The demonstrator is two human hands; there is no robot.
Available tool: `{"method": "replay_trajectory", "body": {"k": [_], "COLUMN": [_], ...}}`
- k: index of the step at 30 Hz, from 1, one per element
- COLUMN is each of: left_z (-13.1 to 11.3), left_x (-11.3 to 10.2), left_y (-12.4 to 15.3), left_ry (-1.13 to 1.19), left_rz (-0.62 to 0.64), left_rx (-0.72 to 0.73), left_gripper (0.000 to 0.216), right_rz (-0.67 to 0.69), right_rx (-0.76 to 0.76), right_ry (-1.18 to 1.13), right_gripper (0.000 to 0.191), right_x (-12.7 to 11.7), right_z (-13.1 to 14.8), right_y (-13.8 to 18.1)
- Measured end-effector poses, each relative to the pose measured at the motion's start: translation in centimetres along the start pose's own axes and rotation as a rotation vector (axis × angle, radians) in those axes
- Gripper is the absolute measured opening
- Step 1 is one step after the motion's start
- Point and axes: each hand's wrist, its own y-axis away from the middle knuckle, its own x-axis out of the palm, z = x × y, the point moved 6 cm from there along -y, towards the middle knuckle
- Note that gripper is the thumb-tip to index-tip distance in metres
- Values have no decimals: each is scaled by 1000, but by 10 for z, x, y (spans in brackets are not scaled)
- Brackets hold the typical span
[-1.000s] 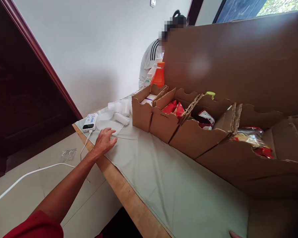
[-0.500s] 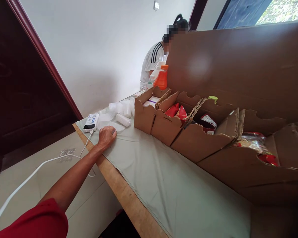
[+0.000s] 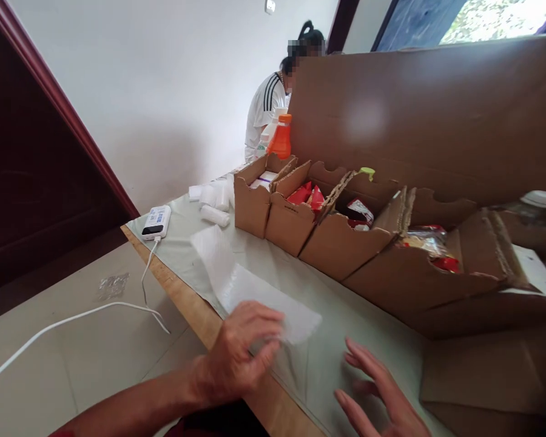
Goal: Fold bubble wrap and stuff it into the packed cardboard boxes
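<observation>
My left hand (image 3: 248,346) is closed on a strip of white, translucent bubble wrap (image 3: 259,288), near the table's front edge. The strip stretches away from the hand toward the far left and lies partly bent over the cloth. Its fine surface is blurred. To the right, my right hand (image 3: 377,388) hovers with fingers spread and holds nothing. Several small white rolls (image 3: 215,215) lie farther back, beside the leftmost cardboard bin (image 3: 251,206).
A row of cardboard bins with red packets (image 3: 309,195) lines the table's far side. Behind stand an orange bottle (image 3: 281,138) and a tall cardboard panel (image 3: 414,115). A white power bank (image 3: 156,223) with a cable sits at the left corner. Beyond is a person (image 3: 266,103).
My left hand has drawn back toward me and to the right, bringing the bubble wrap strip out from beside the rolls. My right hand has come into view. The view has shifted slightly right.
</observation>
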Motion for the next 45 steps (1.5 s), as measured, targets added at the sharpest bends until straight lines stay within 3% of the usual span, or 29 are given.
{"method": "replay_trajectory", "body": {"k": [4, 8, 12, 17, 19, 23, 29, 34, 39, 42, 45], "left_z": [-36, -45, -15, 80, 110, 130, 116, 91, 59, 55, 53], "left_x": [50, 63, 30, -48, -67, -70, -56, -22, 64, 104, 109], "left_y": [25, 36, 25, 2, 3, 15, 5, -42, -89, -98, -88], "left_ry": [223, 294, 132, -676, -841, -822, -702, -556, -373, -331, -322], "left_rz": [71, 158, 215, 134, 173, 240, 215, 233, 389, 488, 539], "left_rx": [64, 89, -8, -384, -510, -561, -532, -432, -152, -86, -73], "left_gripper": [17, 14, 30, 37, 43, 33, 15, 13, 24, 45, 57], "right_rz": [90, 197, 223, 179, 179, 200, 178, -26, -233, -238, -237], "right_rx": [62, 30, 61, 133, 145, 161, 86, 2, 86, 4, -47], "right_ry": [-298, -415, -473, -491, -493, -491, -374, -192, 72, 162, 164], "right_gripper": [72, 31, 30, 22, 21, 21, 20, 28, 31, 37, 40], "right_x": [15, 18, 12, 13, 14, 12, -1, -21, -22, -11, -5], "right_z": [14, 26, 28, 19, 18, 22, 38, 53, 62, 68, 71], "right_y": [-26, -25, -14, -8, -7, -5, 16, 61, 106, 116, 113]}}
